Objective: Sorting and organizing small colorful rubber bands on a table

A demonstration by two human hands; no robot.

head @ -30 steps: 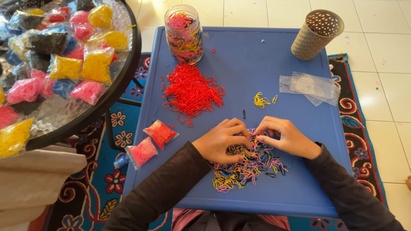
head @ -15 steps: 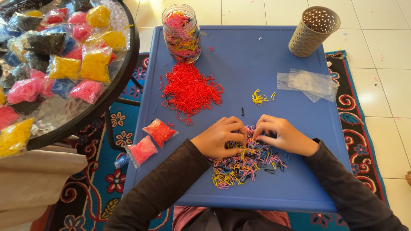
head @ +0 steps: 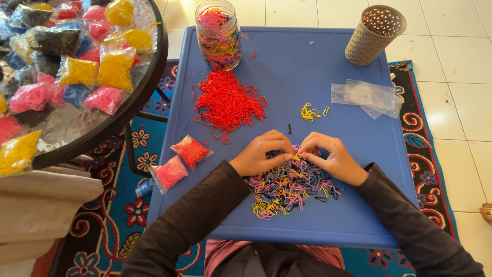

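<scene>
Mixed-colour rubber band pile (head: 289,187): on blue counter (head: 328,61), near edge. Left hand (head: 259,154) and right hand (head: 330,156): both still on the pile's top edge, fingertips pinching bands, slightly closer together than before. Red band heap (head: 228,102): unchanged.
</scene>
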